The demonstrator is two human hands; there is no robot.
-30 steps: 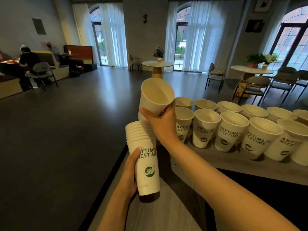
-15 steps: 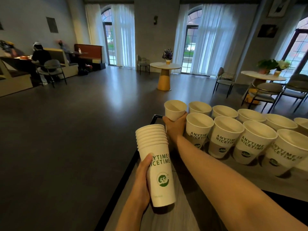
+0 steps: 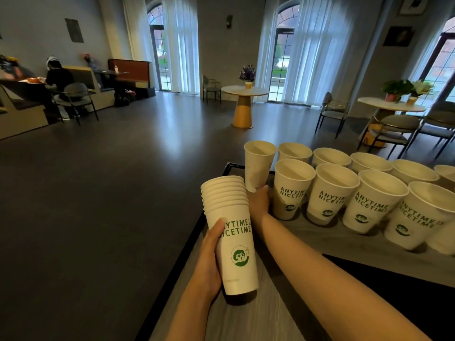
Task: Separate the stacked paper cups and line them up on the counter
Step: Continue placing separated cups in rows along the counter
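Standing at the left end of the far row on the counter [image 3: 307,244], a single cup [image 3: 258,163] is being held low by the right hand [image 3: 258,201], its fingers hidden. The stack [image 3: 229,232] is being gripped by the left hand [image 3: 209,262], thumb pressed across the print.

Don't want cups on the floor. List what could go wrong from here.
1. The single cup that the right hand grips at its base stands by the counter corner; a nudge could send it off.
2. Withdrawing, the forearm could clip the front-row cup.
3. The stack in the left hand tilts.
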